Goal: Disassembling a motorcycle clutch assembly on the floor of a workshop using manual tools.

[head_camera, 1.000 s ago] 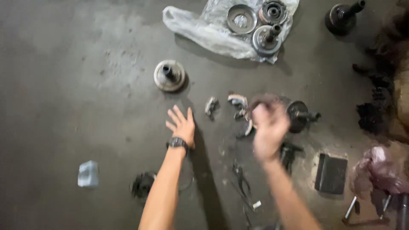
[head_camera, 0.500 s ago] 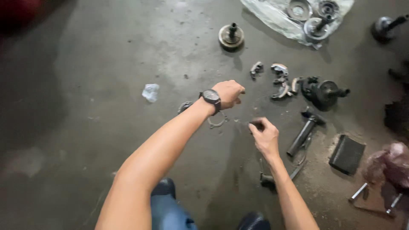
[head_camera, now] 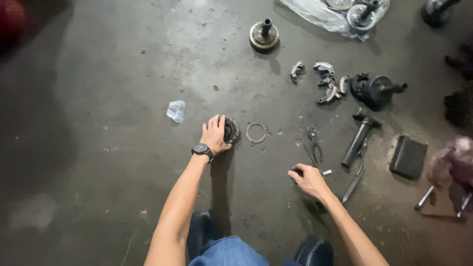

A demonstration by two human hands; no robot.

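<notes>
A: Two hands (head_camera: 215,135) (head_camera: 308,178) down: left grasps the round black hub (head_camera: 230,130) on the floor at eleven o'clock; right loosely curled, apparently empty.

B: Pick-up stage. Next needs a firm lift; retaining ring (head_camera: 257,133) lies just beside, three o'clock.

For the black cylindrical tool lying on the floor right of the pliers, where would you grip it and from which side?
Grip the black cylindrical tool around mid-shaft, coming from above. It lies flat and slanted on the concrete floor, its wider head at the far end; the plain round shaft is bare, with the pliers lying apart.

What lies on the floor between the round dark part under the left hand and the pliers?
In the head view, a thin metal ring lies between the round dark part and pliers.
</notes>
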